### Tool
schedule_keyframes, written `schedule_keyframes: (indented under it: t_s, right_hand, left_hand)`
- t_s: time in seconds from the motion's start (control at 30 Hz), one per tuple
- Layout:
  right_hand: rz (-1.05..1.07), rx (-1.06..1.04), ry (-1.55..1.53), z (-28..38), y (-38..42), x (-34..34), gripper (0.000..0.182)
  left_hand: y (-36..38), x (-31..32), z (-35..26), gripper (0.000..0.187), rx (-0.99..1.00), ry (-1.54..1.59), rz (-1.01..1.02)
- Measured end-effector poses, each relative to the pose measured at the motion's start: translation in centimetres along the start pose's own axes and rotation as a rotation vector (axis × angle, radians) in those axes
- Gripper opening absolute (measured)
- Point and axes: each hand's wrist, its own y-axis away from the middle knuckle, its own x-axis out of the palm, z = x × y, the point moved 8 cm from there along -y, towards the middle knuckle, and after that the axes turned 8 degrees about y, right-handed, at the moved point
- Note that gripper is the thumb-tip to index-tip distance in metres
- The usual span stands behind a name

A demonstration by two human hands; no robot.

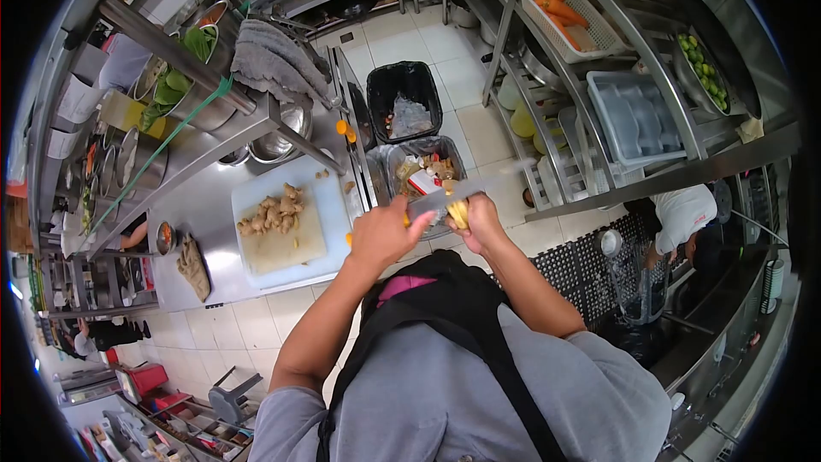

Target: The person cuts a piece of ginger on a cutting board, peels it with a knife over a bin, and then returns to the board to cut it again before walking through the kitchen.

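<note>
My left hand (pixel 381 233) is closed round the handle of a knife (pixel 436 199), whose broad blade points to the right and is smeared by motion. In my right hand (pixel 484 224) is a piece of ginger (pixel 458 212), pale yellow where it is peeled, close against the blade. Both hands are in front of my body, just by a lined bin (pixel 457 152) with scraps and a red-and-white packet. To the left, a pile of ginger root (pixel 275 212) lies on a white cutting board (pixel 329 244).
A black bin (pixel 402 73) stands beyond the scrap bin. A brown cloth (pixel 193 267) and a small bowl (pixel 167 238) lie on the steel counter (pixel 224 284). Shelving on the right bears a basket of carrots (pixel 560 13) and a plastic tray (pixel 637 120). Another person (pixel 684 216) is at lower right.
</note>
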Motion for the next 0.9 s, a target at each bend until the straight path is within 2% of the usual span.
schedule_keyframes:
  t_s: [0.03, 0.1, 0.13, 0.27, 0.3, 0.37, 0.43, 0.53, 0.6, 0.63, 0.7, 0.73, 0.8, 0.87, 0.9]
  right_hand:
    - [0.021, -0.033, -0.003, 0.9, 0.6, 0.3, 0.035]
    - [0.039, -0.064, -0.006, 1.8, 1.2, 0.5, 0.037]
    - [0.018, -0.116, 0.040, 2.5, 1.3, 0.3, 0.037]
    - [-0.058, -0.228, 0.154, 2.4, -0.1, -0.6, 0.036]
    - [-0.053, -0.227, 0.157, 2.0, -0.2, -0.3, 0.036]
    - [-0.179, -0.164, 0.164, 1.1, -0.4, -1.0, 0.041]
    - [-0.124, -0.102, 0.111, 0.4, -0.7, -1.2, 0.044]
    - [-0.079, -0.133, 0.039, 0.6, -0.4, -0.3, 0.042]
    - [-0.253, -0.177, 0.146, 1.0, -0.1, -0.4, 0.038]
    - [-0.254, -0.179, 0.145, 0.9, 0.0, -0.4, 0.038]
    - [-0.236, -0.238, 0.217, 1.0, 0.1, -0.4, 0.040]
    - [-0.238, -0.236, 0.217, 1.2, 0.3, -0.9, 0.040]
    - [0.074, -0.234, 0.090, 2.0, 0.6, -0.3, 0.039]
    - [0.068, -0.281, 0.187, 3.6, 1.1, -0.9, 0.040]
    - [0.060, -0.331, 0.283, 4.7, 1.5, -0.8, 0.040]
  left_hand:
    - [-0.4, 0.1, 1.3, 0.062, 0.002, -0.001, -0.001]
    - [-1.1, 0.1, 5.2, 0.063, -0.166, 0.031, 0.023]
    - [-1.0, -0.1, 5.8, 0.063, -0.173, 0.050, 0.022]
    - [-0.5, -0.9, 3.1, 0.062, -0.088, 0.104, -0.027]
    - [-0.4, -0.8, 1.3, 0.061, -0.013, 0.097, -0.024]
    - [-0.1, -0.9, -1.1, 0.060, 0.058, 0.093, -0.029]
    - [0.3, -0.8, -2.6, 0.059, 0.119, 0.056, -0.027]
    - [-0.1, -0.6, -1.2, 0.059, 0.103, 0.041, -0.038]
    - [-0.1, -0.2, -0.1, 0.059, 0.081, 0.031, -0.019]
    - [0.0, 0.0, 0.2, 0.061, 0.090, 0.022, -0.020]
    - [-0.1, 0.4, 0.8, 0.064, 0.101, 0.014, -0.021]
    - [-0.1, 0.6, 1.7, 0.065, 0.037, 0.017, -0.021]
    - [-0.1, 1.3, 4.4, 0.065, -0.030, 0.021, -0.017]
    - [-0.2, 2.7, 9.2, 0.066, -0.224, 0.134, 0.059]
    - [-0.2, 2.3, 8.5, 0.066, -0.218, 0.132, 0.065]
